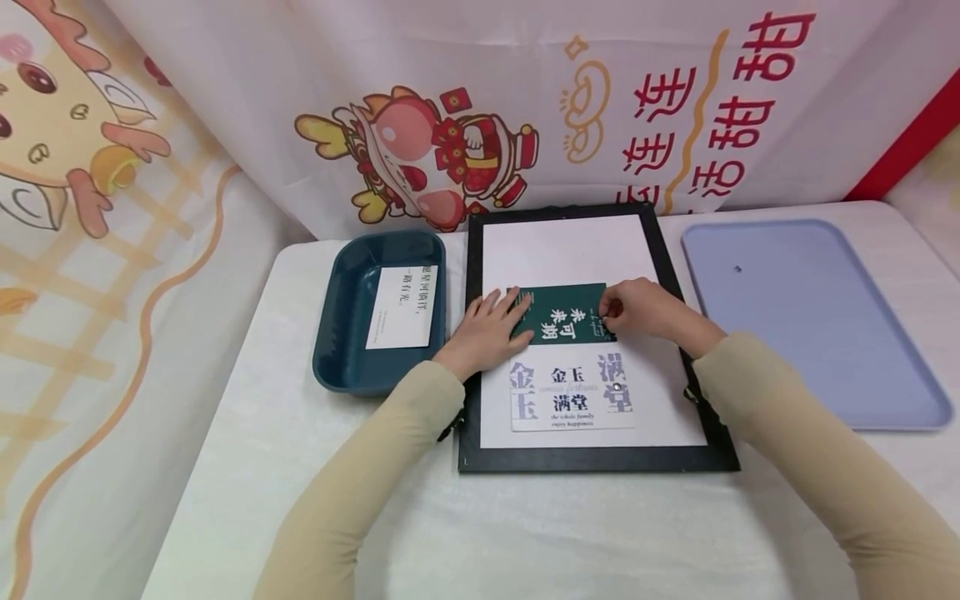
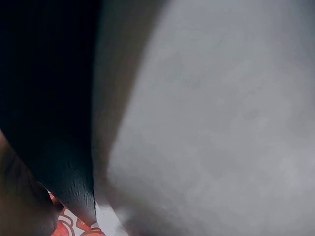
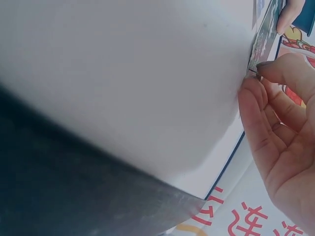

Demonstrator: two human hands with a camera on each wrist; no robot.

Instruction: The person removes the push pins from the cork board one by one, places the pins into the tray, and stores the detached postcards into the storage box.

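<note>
A dark green card point(image 1: 558, 315) with white lettering lies on a white board point(image 1: 570, 250) in a black frame point(image 1: 600, 460). My left hand point(image 1: 487, 329) rests with spread fingers on the card's left end. At the card's right edge, my right hand point(image 1: 641, 308) pinches a small pushpin point(image 3: 253, 72) between thumb and index finger, its thin point against the card in the right wrist view. Just below the green card is a white card point(image 1: 572, 412) with purple and black characters, a round shiny pin point(image 1: 617, 387) on its right side.
A dark teal bin point(image 1: 337, 333) to the left holds a white printed card point(image 1: 402, 308). On the right lies a pale blue tray point(image 1: 817, 333) with one small dark pin point(image 1: 737, 269) on it. A printed cloth backdrop point(image 1: 525, 50) hangs behind the board.
</note>
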